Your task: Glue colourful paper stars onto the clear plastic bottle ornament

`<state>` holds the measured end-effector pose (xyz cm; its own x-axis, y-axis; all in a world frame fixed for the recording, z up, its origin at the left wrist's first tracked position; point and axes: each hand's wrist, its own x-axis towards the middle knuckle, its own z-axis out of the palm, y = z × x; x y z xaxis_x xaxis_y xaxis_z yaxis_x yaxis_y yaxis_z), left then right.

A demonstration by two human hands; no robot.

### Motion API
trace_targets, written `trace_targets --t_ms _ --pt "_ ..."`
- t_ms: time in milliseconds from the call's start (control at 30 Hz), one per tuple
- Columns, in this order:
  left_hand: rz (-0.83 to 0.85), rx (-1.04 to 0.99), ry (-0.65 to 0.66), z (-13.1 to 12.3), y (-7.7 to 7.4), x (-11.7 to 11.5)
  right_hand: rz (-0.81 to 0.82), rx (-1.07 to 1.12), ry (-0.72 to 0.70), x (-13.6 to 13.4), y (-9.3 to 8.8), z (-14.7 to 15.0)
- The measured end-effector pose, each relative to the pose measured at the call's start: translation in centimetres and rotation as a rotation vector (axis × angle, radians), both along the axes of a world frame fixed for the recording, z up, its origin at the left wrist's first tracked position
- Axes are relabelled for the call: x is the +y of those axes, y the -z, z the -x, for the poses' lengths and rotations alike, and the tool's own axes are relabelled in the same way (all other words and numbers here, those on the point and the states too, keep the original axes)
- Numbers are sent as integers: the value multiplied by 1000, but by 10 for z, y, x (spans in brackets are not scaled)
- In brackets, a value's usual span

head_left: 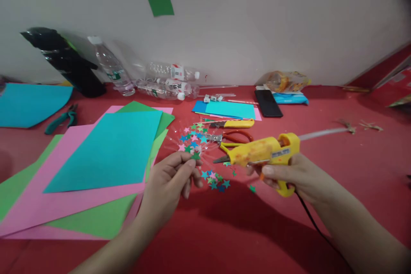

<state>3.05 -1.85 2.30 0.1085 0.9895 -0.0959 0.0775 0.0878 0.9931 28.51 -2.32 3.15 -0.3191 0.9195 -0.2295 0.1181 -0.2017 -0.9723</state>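
The left hand (171, 177) pinches a green star (195, 156) between thumb and forefinger, the remaining fingers curled; the right hand (289, 175) grasps a yellow hot glue gun (257, 153) by its handle, with the thumb alongside the grip; the nozzle (221, 159) points toward the green star and stands near it, apart; a translucent glue stick (323, 133) projects from the rear of the gun, and a black cord (311, 214) runs down from the handle; behind the left hand, a cluster of coloured stars (194, 138) sits amid radiating clear plastic strips (172, 134); loose stars (213, 183) lie on the red tabletop (224, 239) between the hands; beyond them lie a red-handled tool (241, 134) and a yellow-and-black utility knife (237, 123); a black smartphone (269, 103) lies farther back, to the right of small coloured sheets (230, 109); to the left of the left hand, a blue sheet (112, 150) overlies pink and green sheets (96, 201); teal-handled pliers (61, 120) rest beyond this stack; clear plastic bottles (167, 87) lie near the wall (224, 21).
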Motion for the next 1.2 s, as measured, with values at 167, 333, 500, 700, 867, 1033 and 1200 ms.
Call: trace_targets --t_ms 167,333,500,700,867,1033,1200 --pt "-40 85 24 -3 -3 -4 -146 -175 103 -11 1 13" --pt "-103 192 22 -4 -6 -7 -294 -160 106 -25 11 17" --pt "-108 230 6 -2 -3 -8 -338 -166 186 -25 12 27" --pt "-135 250 13 -2 -4 -8 -333 -237 173 -23 6 27" --pt "-158 245 13 -3 -4 -9 -341 -225 153 -22 0 29" --pt "-188 257 15 -4 -4 -9 -352 -249 111 -20 -2 29" --pt "-188 274 18 -3 -5 -8 -314 -250 101 -21 -3 28"
